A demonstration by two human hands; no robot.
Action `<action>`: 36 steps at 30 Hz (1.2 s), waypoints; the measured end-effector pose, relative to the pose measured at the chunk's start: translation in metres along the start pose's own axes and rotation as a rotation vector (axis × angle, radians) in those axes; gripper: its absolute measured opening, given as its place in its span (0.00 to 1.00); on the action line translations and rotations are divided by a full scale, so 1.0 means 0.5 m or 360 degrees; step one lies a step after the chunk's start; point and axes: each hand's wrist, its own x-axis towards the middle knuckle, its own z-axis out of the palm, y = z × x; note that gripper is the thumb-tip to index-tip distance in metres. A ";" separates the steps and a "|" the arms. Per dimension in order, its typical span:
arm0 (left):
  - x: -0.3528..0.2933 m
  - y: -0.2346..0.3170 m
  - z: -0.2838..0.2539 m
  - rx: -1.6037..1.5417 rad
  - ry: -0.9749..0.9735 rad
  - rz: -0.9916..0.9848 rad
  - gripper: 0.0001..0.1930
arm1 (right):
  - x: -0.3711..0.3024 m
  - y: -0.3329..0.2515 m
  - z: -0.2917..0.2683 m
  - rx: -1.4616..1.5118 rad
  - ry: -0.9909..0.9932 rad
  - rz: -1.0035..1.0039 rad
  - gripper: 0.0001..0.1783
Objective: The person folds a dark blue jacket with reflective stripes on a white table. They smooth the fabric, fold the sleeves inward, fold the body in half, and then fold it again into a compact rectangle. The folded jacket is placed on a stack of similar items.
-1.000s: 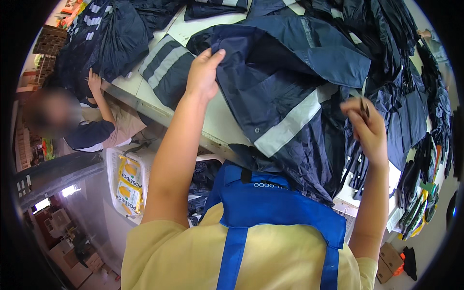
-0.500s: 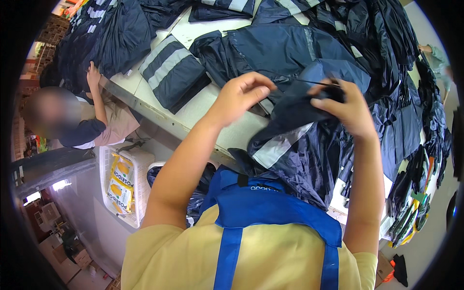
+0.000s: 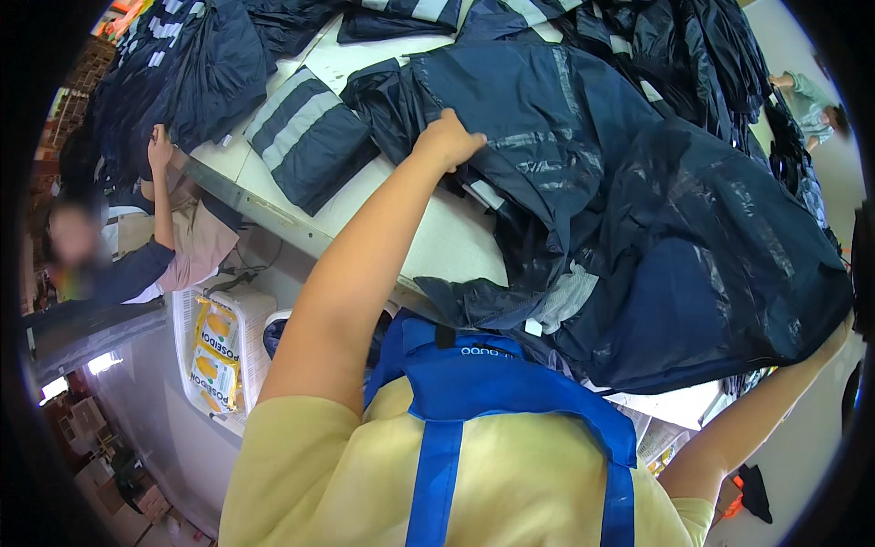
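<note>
A large navy rain jacket (image 3: pixel 583 173) lies spread over the white table in front of me, its shiny fabric creased. Light grey mesh lining (image 3: pixel 570 299) shows at its near edge. My left hand (image 3: pixel 448 141) is closed on the jacket's left part, thumb pointing right. At the far right, my right hand (image 3: pixel 838 339) is at the jacket's outer edge, where the fabric bulges out toward it; its fingers are hidden behind the cloth. Left of the jacket lies a folded navy garment (image 3: pixel 310 137) with a wide grey reflective band.
The white table (image 3: pixel 447 228) has a metal edge (image 3: pixel 264 205) on its left. More dark garments (image 3: pixel 210 73) are heaped along its far side. A co-worker (image 3: pixel 173 228) stands at the left, another person (image 3: pixel 811 105) at the far right. A white basket (image 3: pixel 187 365) holds yellow-and-white packages.
The bunched jacket has been spread out to the right. My right hand has swept outward to the far right, and my left hand has moved a little up and left onto the cloth.
</note>
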 end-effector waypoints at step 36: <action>-0.109 -0.129 0.050 -0.1450 -0.0078 0.0292 0.33 | -0.661 0.384 0.363 -0.1594 -0.2265 -0.0434 0.18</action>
